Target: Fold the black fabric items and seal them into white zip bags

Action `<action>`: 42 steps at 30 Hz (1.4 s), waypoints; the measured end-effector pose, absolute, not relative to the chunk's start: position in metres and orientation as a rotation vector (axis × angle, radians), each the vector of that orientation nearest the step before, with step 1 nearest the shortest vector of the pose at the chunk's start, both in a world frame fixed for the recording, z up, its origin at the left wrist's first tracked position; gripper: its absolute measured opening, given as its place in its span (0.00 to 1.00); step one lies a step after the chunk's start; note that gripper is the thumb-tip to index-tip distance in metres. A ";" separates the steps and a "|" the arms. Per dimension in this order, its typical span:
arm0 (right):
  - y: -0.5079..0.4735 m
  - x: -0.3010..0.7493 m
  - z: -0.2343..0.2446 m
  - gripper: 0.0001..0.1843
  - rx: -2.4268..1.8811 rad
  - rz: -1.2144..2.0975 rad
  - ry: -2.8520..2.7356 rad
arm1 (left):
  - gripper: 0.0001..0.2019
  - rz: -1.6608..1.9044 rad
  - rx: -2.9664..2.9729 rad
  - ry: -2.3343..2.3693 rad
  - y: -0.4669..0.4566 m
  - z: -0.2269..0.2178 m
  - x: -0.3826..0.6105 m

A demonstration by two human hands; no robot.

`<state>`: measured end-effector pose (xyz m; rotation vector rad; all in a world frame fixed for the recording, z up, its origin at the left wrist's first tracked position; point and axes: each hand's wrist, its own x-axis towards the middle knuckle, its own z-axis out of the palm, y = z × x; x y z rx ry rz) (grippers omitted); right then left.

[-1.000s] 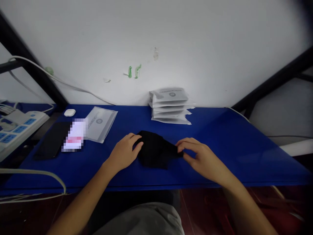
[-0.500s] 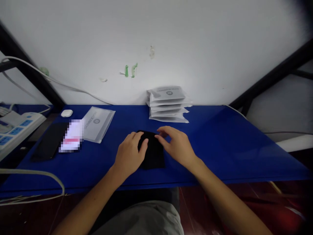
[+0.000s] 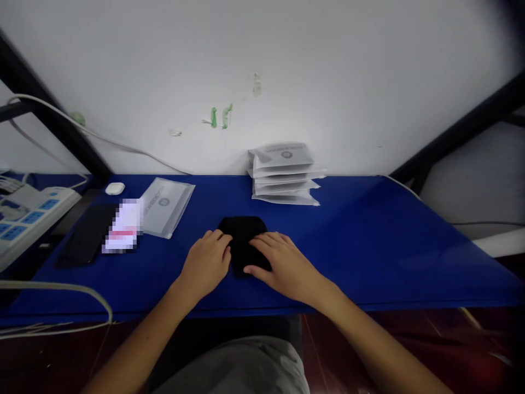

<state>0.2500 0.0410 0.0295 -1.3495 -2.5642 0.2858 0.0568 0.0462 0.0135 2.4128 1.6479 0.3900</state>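
A folded piece of black cloth (image 3: 243,227) lies on the blue table in front of me, its top part wider than its bottom. My left hand (image 3: 207,264) rests at its left edge, fingertips bent slightly over the fabric and the thumb lower down. From the other side, my right hand (image 3: 283,265) lies over the cloth's right part, fingers stretched out and thumb spread apart. Both hands touch the cloth, and the right one hides some of it.
Behind the cloth, several frosted zip bags (image 3: 283,175) are stacked against the wall. One similar bag (image 3: 166,208) lies flat to the left, beside a pixelated item (image 3: 123,225), a black phone (image 3: 84,235) and a white earbud case (image 3: 115,189). A power strip (image 3: 36,219) sits far left.
My left hand has shifted left to the cloth's edge. My right hand has come down onto the cloth, nearer to me. The cloth's upper end now looks wider.
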 end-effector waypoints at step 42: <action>0.068 0.231 0.038 0.08 -1.233 0.041 -2.183 | 0.09 0.719 2.082 1.813 0.041 0.007 0.035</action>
